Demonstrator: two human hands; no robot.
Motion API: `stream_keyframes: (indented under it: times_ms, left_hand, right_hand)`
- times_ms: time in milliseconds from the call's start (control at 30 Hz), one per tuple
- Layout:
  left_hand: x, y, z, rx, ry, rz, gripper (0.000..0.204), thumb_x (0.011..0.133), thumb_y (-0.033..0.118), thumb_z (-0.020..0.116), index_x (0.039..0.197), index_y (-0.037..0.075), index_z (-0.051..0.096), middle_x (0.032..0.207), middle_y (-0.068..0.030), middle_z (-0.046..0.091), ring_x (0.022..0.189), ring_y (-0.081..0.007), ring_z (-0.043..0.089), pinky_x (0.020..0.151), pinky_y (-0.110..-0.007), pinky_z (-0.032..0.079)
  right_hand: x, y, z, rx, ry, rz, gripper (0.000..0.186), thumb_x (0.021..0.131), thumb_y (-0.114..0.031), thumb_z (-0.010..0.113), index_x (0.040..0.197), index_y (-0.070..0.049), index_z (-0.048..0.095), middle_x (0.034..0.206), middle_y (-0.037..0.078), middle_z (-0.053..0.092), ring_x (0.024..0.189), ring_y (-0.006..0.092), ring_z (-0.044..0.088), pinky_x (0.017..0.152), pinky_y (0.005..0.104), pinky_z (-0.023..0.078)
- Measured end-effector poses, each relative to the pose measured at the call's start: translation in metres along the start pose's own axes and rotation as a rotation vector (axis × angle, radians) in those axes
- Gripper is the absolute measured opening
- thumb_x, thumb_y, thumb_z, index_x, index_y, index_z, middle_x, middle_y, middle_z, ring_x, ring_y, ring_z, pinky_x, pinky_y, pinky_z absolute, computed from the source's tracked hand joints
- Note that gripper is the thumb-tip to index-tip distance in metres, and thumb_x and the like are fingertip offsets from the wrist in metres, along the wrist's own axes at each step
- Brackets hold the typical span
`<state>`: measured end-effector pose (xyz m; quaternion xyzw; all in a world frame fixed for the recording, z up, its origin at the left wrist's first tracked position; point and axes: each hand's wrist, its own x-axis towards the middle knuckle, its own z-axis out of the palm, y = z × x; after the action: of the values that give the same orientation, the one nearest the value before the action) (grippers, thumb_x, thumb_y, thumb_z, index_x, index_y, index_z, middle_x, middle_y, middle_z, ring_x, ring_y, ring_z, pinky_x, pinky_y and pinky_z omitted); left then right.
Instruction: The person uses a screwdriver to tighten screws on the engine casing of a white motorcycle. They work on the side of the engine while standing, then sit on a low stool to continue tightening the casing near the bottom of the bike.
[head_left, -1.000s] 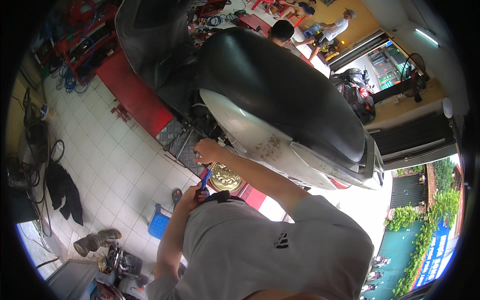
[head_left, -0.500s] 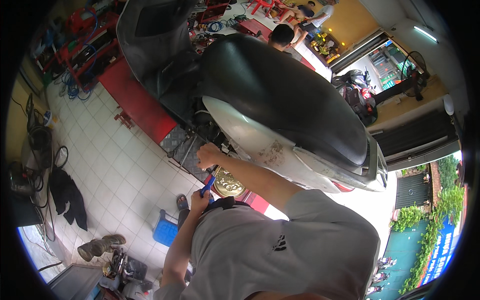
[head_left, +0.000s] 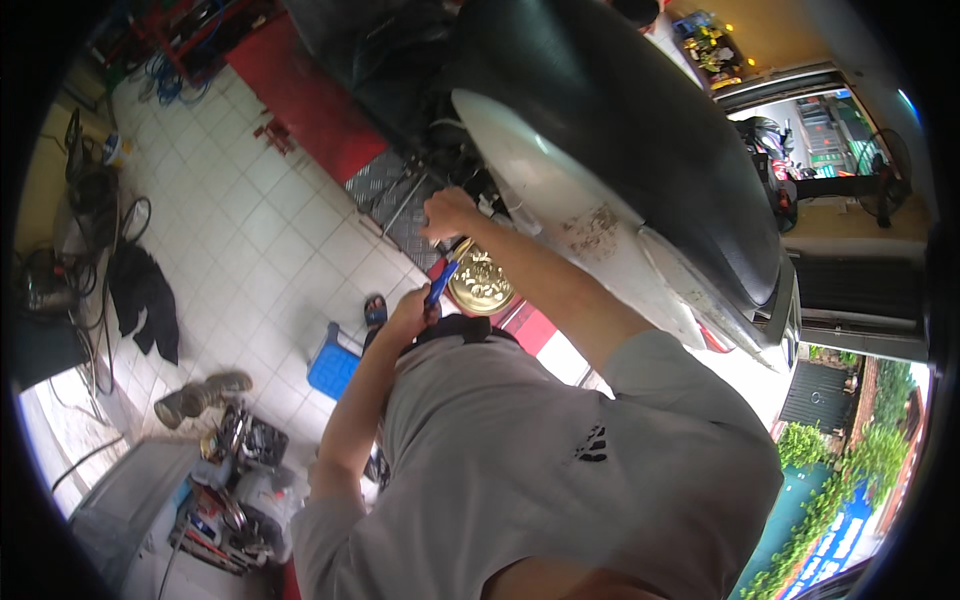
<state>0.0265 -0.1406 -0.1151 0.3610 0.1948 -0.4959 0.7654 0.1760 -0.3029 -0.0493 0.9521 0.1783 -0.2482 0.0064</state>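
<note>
Tool [head_left: 441,284], blue-handled, gripped in curled fingers of left hand [head_left: 408,312] near round gold tray [head_left: 478,306]; right hand [head_left: 450,214], fingers bent, contents not discernible, beside white-sided scooter [head_left: 560,190].

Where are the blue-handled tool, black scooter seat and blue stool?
Blue-handled tool [head_left: 441,284], head view: on its blue handle.
Black scooter seat [head_left: 640,140], head view: on its upper surface.
Blue stool [head_left: 334,371], head view: on its broad blue face.

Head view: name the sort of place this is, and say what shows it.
Most likely a motorbike repair shop: a scooter stands over a red platform, the left hand grips a blue-handled tool, and assorted gear lies jumbled nearby.
</note>
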Motion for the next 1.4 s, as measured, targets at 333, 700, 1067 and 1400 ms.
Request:
stream_keyframes:
  times_ms: [333, 700, 1067, 1400]
  left_hand:
    - [0.005, -0.002, -0.006, -0.677, -0.421, -0.223, 0.026, 0.096, 0.024, 0.046, 0.103, -0.001, 0.046, 0.073, -0.0002, 0.041, 0.047, -0.0005, 0.028, 0.037, -0.015, 0.021]
    - [0.003, 0.007, 0.008, 0.345, -0.192, 0.158, 0.021, 0.09, 0.022, 0.056, 0.095, 0.002, 0.05, 0.064, -0.0005, 0.046, 0.045, -0.0072, 0.037, 0.039, -0.023, 0.029]
    - [0.017, 0.008, 0.014, -0.014, -0.14, 0.063, 0.016, 0.086, 0.017, 0.062, 0.094, 0.006, 0.055, 0.066, 0.001, 0.047, 0.044, -0.0027, 0.033, 0.038, -0.019, 0.029]
    - [0.037, 0.023, 0.001, -0.196, -0.191, -0.105, 0.02, 0.089, 0.025, 0.059, 0.097, 0.01, 0.049, 0.06, 0.0003, 0.043, 0.042, -0.0056, 0.032, 0.035, -0.02, 0.022]
  right_hand:
    - [-0.001, -0.007, -0.003, -0.032, -0.04, 0.004, 0.043, 0.07, -0.044, 0.059, 0.078, -0.004, 0.071, 0.083, 0.018, 0.067, 0.084, 0.0311, 0.066, 0.077, 0.0392, 0.052]
    - [0.001, -0.009, -0.008, -0.076, -0.078, 0.006, 0.041, 0.071, -0.042, 0.056, 0.078, -0.006, 0.071, 0.084, 0.018, 0.067, 0.084, 0.0307, 0.066, 0.077, 0.0392, 0.051]
    - [0.002, -0.003, 0.0, -0.075, -0.044, -0.001, 0.037, 0.072, -0.044, 0.057, 0.076, -0.011, 0.072, 0.08, 0.014, 0.068, 0.08, 0.0299, 0.066, 0.074, 0.0387, 0.052]
    - [0.005, -0.002, 0.005, -0.08, -0.022, 0.0, 0.035, 0.068, -0.039, 0.057, 0.074, -0.008, 0.072, 0.077, 0.017, 0.067, 0.076, 0.0311, 0.066, 0.071, 0.038, 0.053]
